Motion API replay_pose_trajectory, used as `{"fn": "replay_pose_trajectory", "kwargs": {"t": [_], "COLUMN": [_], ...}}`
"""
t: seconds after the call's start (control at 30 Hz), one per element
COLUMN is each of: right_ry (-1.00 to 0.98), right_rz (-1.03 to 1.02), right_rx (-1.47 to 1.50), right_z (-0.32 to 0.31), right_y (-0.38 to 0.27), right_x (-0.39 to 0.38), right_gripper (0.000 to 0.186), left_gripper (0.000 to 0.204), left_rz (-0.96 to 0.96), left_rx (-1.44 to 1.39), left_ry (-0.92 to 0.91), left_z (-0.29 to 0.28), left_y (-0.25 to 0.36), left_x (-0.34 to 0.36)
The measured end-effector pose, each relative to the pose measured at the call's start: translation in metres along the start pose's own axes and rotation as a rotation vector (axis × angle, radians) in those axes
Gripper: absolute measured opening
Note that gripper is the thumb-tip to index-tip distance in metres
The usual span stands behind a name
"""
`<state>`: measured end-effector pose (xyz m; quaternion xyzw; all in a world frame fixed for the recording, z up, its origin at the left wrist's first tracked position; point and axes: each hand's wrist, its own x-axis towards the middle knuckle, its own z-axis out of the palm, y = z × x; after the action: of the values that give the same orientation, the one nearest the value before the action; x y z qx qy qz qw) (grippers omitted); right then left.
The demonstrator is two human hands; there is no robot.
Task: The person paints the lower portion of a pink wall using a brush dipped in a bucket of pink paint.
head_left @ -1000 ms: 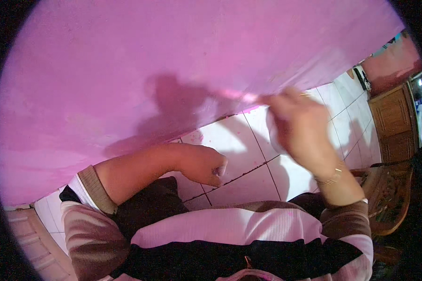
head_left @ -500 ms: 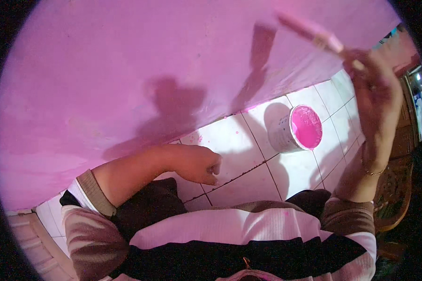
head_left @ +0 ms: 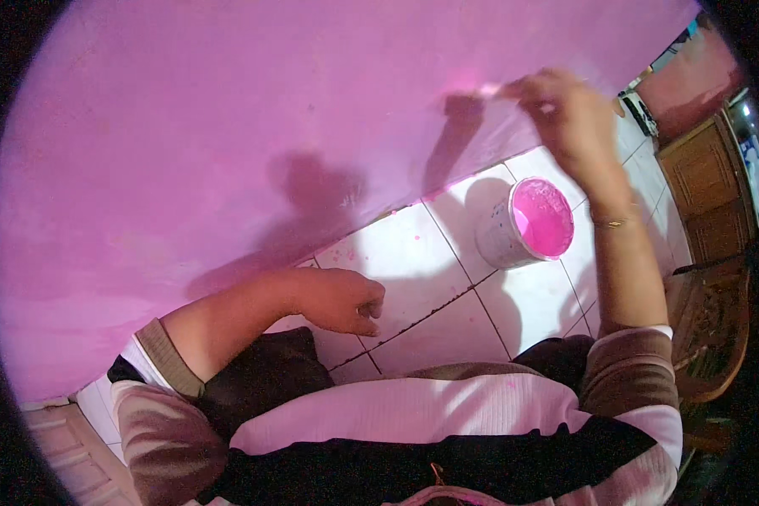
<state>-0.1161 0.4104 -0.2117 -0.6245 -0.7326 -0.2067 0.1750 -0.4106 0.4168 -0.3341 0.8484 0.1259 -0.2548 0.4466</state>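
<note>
My right hand [head_left: 569,126] is raised at the pink wall [head_left: 185,126], closed round a paintbrush [head_left: 491,90]. The brush is smeared by motion, and its pink bristle end is at the wall surface. Below that hand, a white bucket [head_left: 497,232] of bright pink paint [head_left: 541,223] stands on the tiles, its inner wall streaked with paint. My left hand [head_left: 343,301] hangs in front of my dark-clothed knee [head_left: 270,363], fingers curled in, with nothing seen in them. Its forearm runs close along the wall.
White floor tiles [head_left: 396,261] carry small pink spots along the wall's foot. At the right stand a wooden cabinet [head_left: 704,173] and a carved wooden chair [head_left: 717,337]. A pale panelled piece [head_left: 67,447] lies at the lower left. Shadows of my arm and brush fall on the wall.
My right hand has come in leftward with the paintbrush, from held up at the upper right to against the wall. My left hand stays nearly where it was, still curled.
</note>
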Motion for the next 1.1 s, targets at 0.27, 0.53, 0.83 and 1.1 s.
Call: {"fn": "replay_pose_trajectory", "kwargs": {"t": [0.27, 0.53, 0.83, 1.1], "right_ry": [0.68, -0.001, -0.524, -0.032], "right_rz": [-0.052, 0.197, 0.268, 0.297], "right_rx": [0.577, 0.195, 0.217, 0.327], "right_z": [-0.065, 0.089, 0.096, -0.032], "right_y": [0.004, -0.039, -0.057, -0.004], "right_x": [-0.017, -0.092, -0.118, -0.036], "right_gripper": [0.031, 0.064, 0.063, 0.028], "left_gripper": [0.038, 0.038, 0.038, 0.038], "left_rz": [-0.018, 0.042, 0.046, 0.033], "left_rx": [-0.027, 0.006, 0.02, 0.016], "left_ry": [-0.015, 0.008, 0.017, -0.016], "left_z": [0.0, -0.002, -0.006, -0.006], "left_y": [0.007, 0.016, 0.022, 0.017], "left_x": [0.004, 0.003, -0.004, -0.002]}}
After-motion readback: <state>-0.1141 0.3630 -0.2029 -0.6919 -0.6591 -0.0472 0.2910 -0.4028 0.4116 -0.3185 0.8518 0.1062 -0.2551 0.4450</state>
